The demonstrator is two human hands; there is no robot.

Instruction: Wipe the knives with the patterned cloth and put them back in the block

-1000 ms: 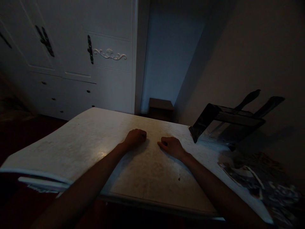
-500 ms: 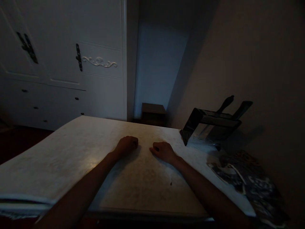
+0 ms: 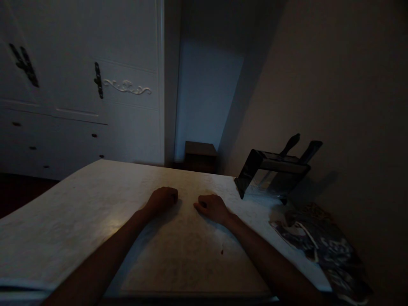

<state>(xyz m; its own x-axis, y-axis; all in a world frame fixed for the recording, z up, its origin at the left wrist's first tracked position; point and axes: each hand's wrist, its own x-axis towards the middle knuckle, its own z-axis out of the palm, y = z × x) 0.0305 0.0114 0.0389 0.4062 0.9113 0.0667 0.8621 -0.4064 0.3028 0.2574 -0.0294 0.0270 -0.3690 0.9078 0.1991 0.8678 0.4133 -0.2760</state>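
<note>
The left hand (image 3: 162,200), curled into a fist, rests on the marbled tabletop (image 3: 188,246); the right hand (image 3: 213,208) curls likewise, both seemingly empty in this gloom. Staying relaxed, clear of the black knife holder (image 3: 250,169), seems sound.

Pale mottled table (image 3: 79,199), flat-topped, spanning foreground, faint sheen at left.

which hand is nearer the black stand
Right. The right hand is just left of the black stand, with a gap between them; the left hand is farther left, on the right hand's other side.
</note>
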